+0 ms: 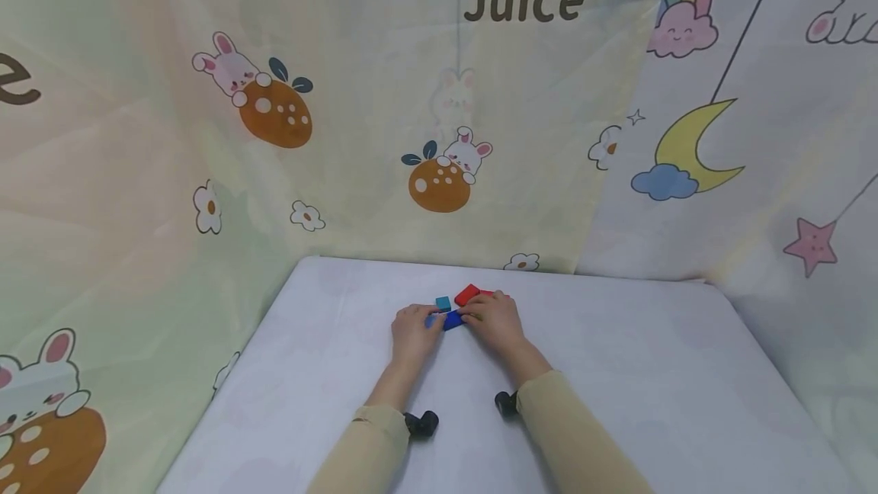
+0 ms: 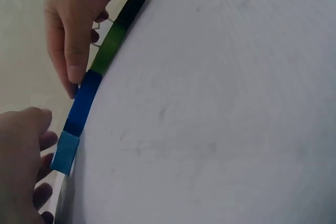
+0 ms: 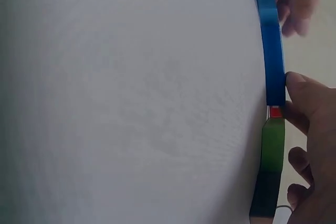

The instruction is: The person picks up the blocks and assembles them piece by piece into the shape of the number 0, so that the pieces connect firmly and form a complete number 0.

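My right hand pinches the end of a long dark-blue block between thumb and finger. A shorter light-blue block stands end to end with it. Beside that light-blue block is my left hand, fingers loosely bent; in the left wrist view its thumb stays apart from the blocks. Past the other end of the blue block, the right wrist view shows a green block and a dark block in line. In the head view a teal block and a red block lie just behind the hands.
The blocks lie on a white-covered table, toward its back edge. Printed cloth hangs behind and at the sides. Black devices sit on both wrists, at the beige cuffs.
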A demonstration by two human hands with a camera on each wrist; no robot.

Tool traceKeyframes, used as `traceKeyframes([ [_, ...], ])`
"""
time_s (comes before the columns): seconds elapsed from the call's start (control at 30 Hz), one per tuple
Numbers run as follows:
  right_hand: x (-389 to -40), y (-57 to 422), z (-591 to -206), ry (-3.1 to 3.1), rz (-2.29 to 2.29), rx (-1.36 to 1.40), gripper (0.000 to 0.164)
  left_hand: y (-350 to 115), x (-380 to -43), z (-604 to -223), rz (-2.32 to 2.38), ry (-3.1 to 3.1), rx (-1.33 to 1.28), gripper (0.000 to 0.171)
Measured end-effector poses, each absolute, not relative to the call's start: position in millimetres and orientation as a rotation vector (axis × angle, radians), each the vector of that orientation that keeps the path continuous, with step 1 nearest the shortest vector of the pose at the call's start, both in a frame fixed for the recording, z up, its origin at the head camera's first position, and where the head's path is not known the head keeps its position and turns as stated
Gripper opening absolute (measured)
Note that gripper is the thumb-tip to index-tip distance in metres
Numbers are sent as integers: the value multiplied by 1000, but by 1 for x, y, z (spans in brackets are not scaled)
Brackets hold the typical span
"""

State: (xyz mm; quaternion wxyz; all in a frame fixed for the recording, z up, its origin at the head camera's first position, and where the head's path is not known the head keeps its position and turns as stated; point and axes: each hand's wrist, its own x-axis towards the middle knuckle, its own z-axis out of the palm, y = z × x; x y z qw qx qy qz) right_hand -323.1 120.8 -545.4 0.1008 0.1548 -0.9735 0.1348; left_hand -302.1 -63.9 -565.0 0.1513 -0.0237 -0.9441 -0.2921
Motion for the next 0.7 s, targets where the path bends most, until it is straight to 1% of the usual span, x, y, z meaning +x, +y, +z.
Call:
traceKeyframes([
  [0.13, -324, 116, -547, -2925, 366, 394, 22, -71, -301, -568, -817, -2719, 6, 23],
  [0.23, -324, 113, -546, -2930, 346, 387, 22, -73, -301, -569, -831, -2723, 0, 21],
  [0.5, -314, 116, -541, -2882, 429, 422, 17, -72, -301, -568, -850, -2744, -7, 19],
  [0.7, -301, 120, -539, -2956, 379, 429, 21, -72, -297, -567, -862, -2752, -28, 21],
])
